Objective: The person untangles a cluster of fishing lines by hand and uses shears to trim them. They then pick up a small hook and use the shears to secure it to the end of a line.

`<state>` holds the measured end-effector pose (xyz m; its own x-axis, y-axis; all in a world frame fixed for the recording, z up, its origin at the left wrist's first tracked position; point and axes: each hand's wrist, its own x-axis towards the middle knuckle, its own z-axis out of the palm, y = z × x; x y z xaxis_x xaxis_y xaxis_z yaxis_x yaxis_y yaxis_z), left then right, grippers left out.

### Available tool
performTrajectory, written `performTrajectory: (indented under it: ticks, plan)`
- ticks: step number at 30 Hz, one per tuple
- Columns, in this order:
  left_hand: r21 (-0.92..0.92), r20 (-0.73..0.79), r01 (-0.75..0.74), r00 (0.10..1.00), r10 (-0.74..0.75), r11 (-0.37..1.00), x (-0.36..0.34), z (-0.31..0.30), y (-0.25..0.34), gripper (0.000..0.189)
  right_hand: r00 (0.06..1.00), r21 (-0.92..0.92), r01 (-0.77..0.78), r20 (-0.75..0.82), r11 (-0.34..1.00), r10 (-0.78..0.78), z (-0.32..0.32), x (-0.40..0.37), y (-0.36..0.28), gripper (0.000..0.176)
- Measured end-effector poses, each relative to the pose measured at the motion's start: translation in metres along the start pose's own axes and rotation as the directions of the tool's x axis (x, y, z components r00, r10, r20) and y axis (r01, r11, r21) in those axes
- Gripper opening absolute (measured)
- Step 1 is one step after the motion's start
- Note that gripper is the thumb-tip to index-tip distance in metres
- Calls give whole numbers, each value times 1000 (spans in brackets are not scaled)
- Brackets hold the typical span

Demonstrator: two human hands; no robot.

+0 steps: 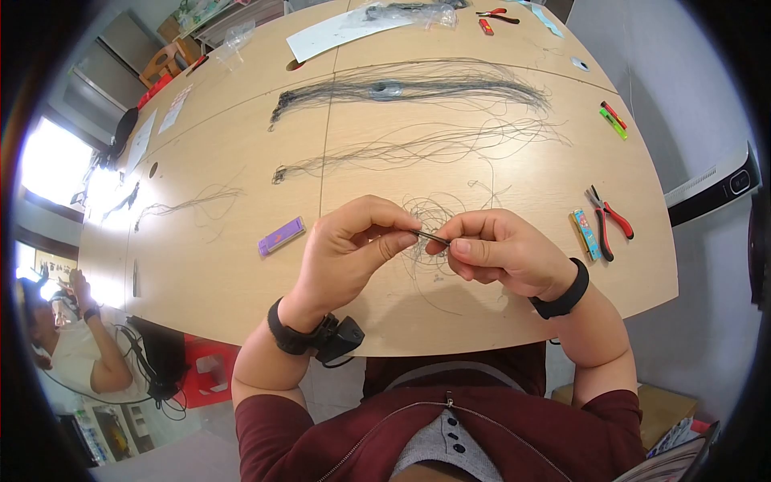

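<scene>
Both my hands are raised over the near middle of the table, fingertips pinched around a short dark strand of cord (432, 237) stretched between them. My left hand (341, 249) grips one end between thumb and forefinger. At the other end, my right hand (506, 255) pinches with its thumb on top and the other fingers curled under. Behind the fingers lies a loose tangle of thin dark cord (427, 207), partly hidden by my hands. A purple box (281, 236) lies left of my left hand. Red-handled pliers (602, 225) and a small blue box (585, 234) lie right of my right hand.
Two long bundles of dark cords, a thick one (450, 88) and a thinner one (401, 151), stretch across the table (241, 281). A small bunch (189, 202) lies left. Red and green items (613, 122) and more pliers (498, 16) lie farther off. Another person (96, 353) sits at left.
</scene>
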<state>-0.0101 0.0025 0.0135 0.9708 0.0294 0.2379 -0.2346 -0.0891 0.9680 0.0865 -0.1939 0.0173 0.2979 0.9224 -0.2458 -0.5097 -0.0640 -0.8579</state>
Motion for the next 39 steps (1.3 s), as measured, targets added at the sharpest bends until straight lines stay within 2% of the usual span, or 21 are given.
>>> performTrajectory:
  ticks: [6, 9, 12, 20, 39]
  plan:
    - [-36, 10, 26, 1000, -25, 999, 0, 0, -1, 12, 999, 31, -2, 50, 1000, 0, -1, 0, 0, 24]
    - [-59, 15, 57, 998, -56, 997, 0, 0, 0, 10, 999, 15, -32, 34, 999, 32, 2, -3, -5, 23]
    - [-62, 20, 79, 997, -78, 995, -1, 0, 1, 9, 1000, -8, -1, -16, 1000, 0, 4, -2, -2, 22]
    - [-50, 17, 117, 993, -117, 992, 0, 0, 2, 8, 1000, -11, -25, 5, 1000, 25, 5, -3, -4, 22]
    - [-33, 0, 134, 991, -134, 990, 0, 2, 2, 8, 1000, 4, -20, -5, 1000, 20, 7, -1, -1, 18]
